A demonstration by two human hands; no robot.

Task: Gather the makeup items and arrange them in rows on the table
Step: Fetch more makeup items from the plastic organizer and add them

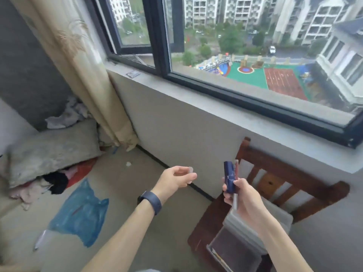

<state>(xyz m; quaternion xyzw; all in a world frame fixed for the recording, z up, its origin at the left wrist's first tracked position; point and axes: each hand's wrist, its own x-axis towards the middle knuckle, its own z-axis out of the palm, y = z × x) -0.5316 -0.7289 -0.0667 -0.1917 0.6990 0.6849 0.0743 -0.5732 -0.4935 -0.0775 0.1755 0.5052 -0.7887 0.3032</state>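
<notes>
Dark navy matte wristband [150, 201] on my left wrist, smooth wide strap, snug fit. Left forearm [121, 236] and right forearm [280, 242] bare to frame edge.

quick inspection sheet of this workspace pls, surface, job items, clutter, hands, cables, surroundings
surface: no table in view; beige floor, wooden chair below the window.
job's things: dark blue item and thin sticks in the right hand; small pale item in the left.
clutter: blue plastic bag, clothes pile, grey cushion, grey stack on the chair seat.
hands: left hand pinches the pale item; right hand grips the blue item.
cables: nothing seen
surroundings: curtain, window over buildings.
</notes>
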